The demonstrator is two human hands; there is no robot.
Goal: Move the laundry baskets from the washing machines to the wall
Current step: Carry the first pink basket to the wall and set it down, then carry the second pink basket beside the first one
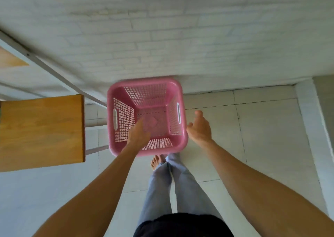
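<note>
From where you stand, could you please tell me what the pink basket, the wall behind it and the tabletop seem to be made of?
Pink laundry basket: moulded plastic, slightly glossy, with lattice walls. Wall: apparently white-painted brick; staggered joints show. Tabletop: wood or wood-look laminate, smooth, with visible grain.

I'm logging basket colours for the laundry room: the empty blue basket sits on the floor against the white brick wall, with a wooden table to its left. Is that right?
Not quite: the basket is pink, not blue. The head view shows this. The rest stands: it is empty, on the floor against the white brick wall, with the wooden table to its left.
</note>
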